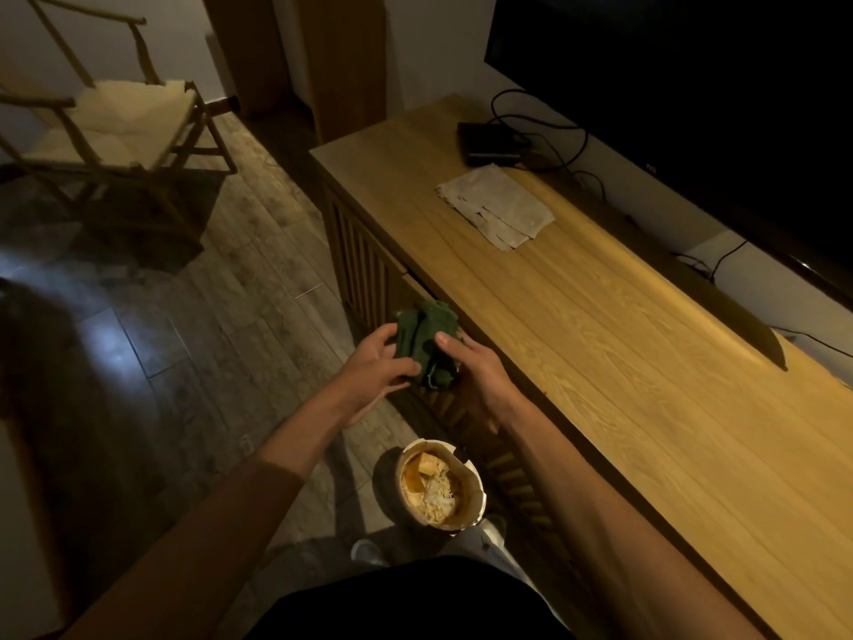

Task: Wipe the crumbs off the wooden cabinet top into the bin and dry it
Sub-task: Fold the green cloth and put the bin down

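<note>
Both hands, left (375, 368) and right (475, 376), gripping a bunched green cloth (427, 337) beside the cabinet (646, 362) edge. Bin (441, 487) on the floor below, pale cloth (496, 206) lying flat up top.

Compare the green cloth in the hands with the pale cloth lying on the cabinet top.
The green cloth is dark and bunched up; the pale cloth is light grey-beige and spread flat. The green one is held off the cabinet edge by the left hand and right hand; the pale one rests untouched on the wooden cabinet top.

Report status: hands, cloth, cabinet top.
Both hands, left and right, grip green cloth above bin. Cabinet top untouched; grey cloth lies on it.
</note>
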`<state>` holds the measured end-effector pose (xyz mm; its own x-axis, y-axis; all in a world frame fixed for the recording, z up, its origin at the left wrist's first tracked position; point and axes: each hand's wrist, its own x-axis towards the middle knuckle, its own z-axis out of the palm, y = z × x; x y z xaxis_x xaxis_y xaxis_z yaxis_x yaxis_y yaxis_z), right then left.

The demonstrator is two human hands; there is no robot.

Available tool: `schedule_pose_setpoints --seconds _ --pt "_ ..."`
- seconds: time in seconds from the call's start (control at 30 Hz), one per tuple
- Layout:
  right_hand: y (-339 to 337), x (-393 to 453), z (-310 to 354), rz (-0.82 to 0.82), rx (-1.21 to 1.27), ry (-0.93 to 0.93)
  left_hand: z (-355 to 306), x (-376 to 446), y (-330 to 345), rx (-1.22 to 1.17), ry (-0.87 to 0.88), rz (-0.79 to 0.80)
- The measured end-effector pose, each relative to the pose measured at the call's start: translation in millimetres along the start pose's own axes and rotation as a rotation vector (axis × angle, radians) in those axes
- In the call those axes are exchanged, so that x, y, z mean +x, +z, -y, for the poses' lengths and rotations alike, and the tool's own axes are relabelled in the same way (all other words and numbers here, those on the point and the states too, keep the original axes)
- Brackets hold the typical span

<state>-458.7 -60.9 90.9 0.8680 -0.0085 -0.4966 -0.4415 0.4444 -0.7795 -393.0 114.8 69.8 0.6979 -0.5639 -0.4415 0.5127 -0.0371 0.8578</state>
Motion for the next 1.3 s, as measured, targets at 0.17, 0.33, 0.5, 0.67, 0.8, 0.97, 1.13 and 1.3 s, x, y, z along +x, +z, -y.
schedule_pose_setpoints --seconds 0.17,0.33,0.5,0.67,0.8,0.97,1.13,1.3 --pt "0 5 -10 -0.011 0.03 -0.011 1 -1 -4 0.045 0.007 -0.044" --pt "6 1 -10 -0.013 0.133 0.008 1 0 -14 -0.218 -0.025 0.015" --pt "-3 -5 -21 -0.025 0.432 0.051 4 0 -20 -0.414 -0.027 0.044" --pt "-12 -1 -26 -0.092 0.081 -0.032 8 9 -19 -0.285 -0.051 -0.031" --pt "-31 7 -30 -0.186 -0.005 -0.034 12 27 -11 -0.15 -0.074 -0.197" --pt "-49 20 -25 -0.21 0.05 -0.002 11 48 -5 -0.119 -0.077 -0.245" --pt "-68 40 -15 -0.292 -0.02 0.008 5 76 -2 -0.092 -0.085 -0.297" --pt "-88 67 -7 -0.381 0.003 0.056 -4 111 1 -0.067 -0.092 -0.269"
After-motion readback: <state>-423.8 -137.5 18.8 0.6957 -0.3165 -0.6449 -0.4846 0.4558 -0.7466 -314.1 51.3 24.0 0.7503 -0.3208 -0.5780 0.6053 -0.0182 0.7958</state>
